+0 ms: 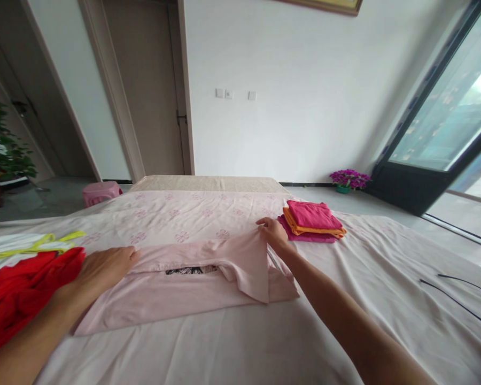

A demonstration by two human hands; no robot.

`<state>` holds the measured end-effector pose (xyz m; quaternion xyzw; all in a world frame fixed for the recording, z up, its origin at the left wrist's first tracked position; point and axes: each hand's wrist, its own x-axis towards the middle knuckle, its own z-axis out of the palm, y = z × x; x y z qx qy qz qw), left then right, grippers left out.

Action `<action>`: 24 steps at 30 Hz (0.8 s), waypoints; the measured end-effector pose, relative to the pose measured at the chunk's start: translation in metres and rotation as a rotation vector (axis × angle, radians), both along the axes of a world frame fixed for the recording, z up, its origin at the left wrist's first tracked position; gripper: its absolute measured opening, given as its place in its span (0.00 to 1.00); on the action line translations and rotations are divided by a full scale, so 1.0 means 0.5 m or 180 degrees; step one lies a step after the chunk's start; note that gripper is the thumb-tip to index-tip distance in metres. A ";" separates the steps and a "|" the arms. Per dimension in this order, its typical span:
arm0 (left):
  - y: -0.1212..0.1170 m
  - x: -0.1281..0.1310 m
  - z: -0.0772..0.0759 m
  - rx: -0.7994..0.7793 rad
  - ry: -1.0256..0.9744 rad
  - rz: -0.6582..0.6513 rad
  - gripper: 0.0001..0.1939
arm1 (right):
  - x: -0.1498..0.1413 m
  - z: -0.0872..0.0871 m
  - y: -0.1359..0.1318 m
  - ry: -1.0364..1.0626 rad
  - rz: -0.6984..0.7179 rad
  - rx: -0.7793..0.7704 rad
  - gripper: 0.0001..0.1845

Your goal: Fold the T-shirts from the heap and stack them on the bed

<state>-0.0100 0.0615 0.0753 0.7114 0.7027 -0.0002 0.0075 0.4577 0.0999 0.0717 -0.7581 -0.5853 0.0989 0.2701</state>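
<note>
A pale pink shirt [176,299] lies partly folded on the covered surface, its long edges turned inward. A strip of black-and-white print shows in the gap between the folds. My left hand [108,266] is closed on the shirt's left end, fingertips pinching the cloth at its far corner. At the other end, my right hand [273,231] grips the far right corner and lifts the fabric slightly, so a sleeve flap hangs over the fold. Just beyond my right hand sits a stack of folded clothes [315,216] in magenta and orange.
Loose red cloth [32,289] and a white garment with yellow trim [20,248] lie at the left. A floral-patterned cover [200,206] spreads beneath. Dark cords [457,302] lie at the right. A pink stool [101,192] and purple flowers [349,179] stand on the floor.
</note>
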 end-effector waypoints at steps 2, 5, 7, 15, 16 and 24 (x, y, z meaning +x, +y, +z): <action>0.018 -0.002 -0.007 -0.0172 0.0035 0.0227 0.25 | 0.017 -0.007 -0.008 0.0178 -0.0070 0.0178 0.21; 0.031 -0.005 -0.025 -0.0046 0.0022 0.0169 0.27 | 0.043 -0.019 -0.015 0.0207 0.0152 -0.0057 0.19; 0.035 -0.009 -0.038 0.0210 0.0101 0.0063 0.27 | 0.053 -0.025 -0.012 0.0237 0.0302 -0.0249 0.17; 0.067 -0.036 -0.075 0.0409 -0.0060 0.0214 0.22 | 0.041 -0.034 0.040 0.0668 0.0049 0.0009 0.16; 0.066 -0.036 -0.076 0.0449 -0.0027 0.0260 0.22 | 0.041 -0.040 0.044 0.0776 0.0030 0.0107 0.17; 0.027 -0.009 -0.077 0.1264 0.0230 -0.0112 0.20 | 0.073 -0.064 0.041 0.0441 0.0095 0.0435 0.24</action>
